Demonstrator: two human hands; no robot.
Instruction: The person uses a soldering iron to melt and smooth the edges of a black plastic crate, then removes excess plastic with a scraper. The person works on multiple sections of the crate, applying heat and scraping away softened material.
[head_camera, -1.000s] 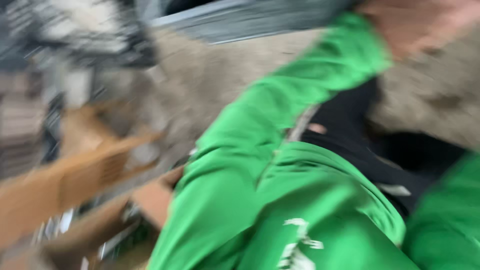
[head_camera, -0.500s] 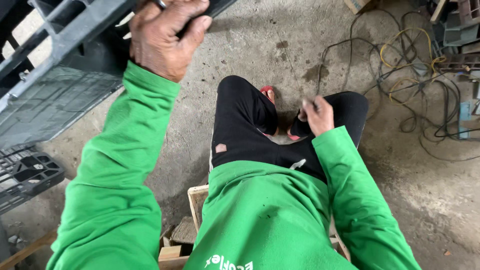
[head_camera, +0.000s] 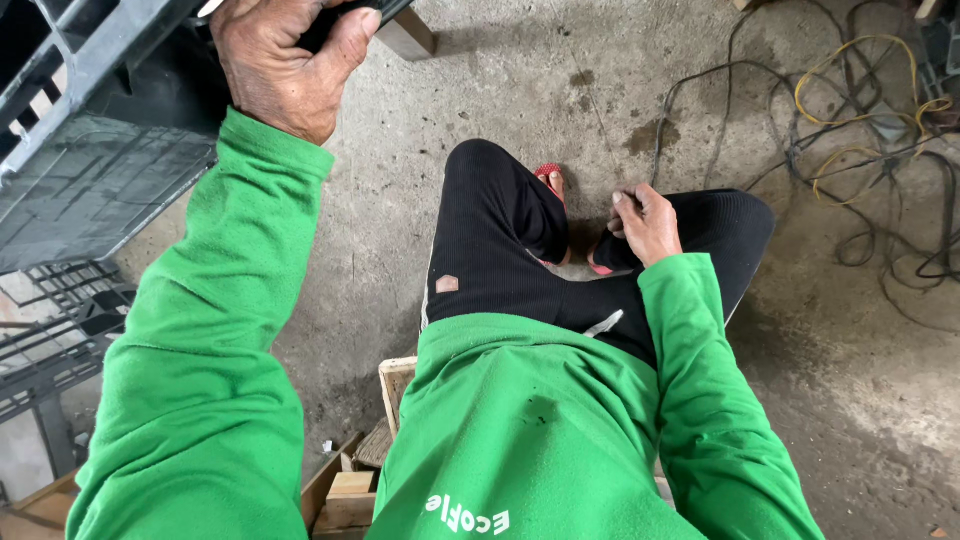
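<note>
A: Item one, upper left of the frame: left hand (head_camera: 285, 60), fingers wrapped tight over the rim of a dark grey plastic crate (head_camera: 90, 130). Crate is lifted and tilted, its slatted base facing down toward the lap

B: Item two, centre right: right hand (head_camera: 645, 222), loosely curled, resting low by the knee of the black trousers (head_camera: 510, 250), near a red sandal (head_camera: 548, 180). Whether it pinches anything, cannot tell

A: Hands well apart, then. Risk, as I judge it: one hand alone carries the crate by an edge. A slip of that grip and it likely swings or drops onto the legs

B: Agreed. Second risk: tangle of black and yellow cables (head_camera: 860, 130) on the concrete floor (head_camera: 380, 260), upper right. A crate set down there could snag

A: Item three, bottom centre: wooden block seat (head_camera: 395, 385), scraps beside it. Leaning left with the load may tip the sitter

B: Further crates (head_camera: 60, 330) at left edge, close enough to knock
</note>
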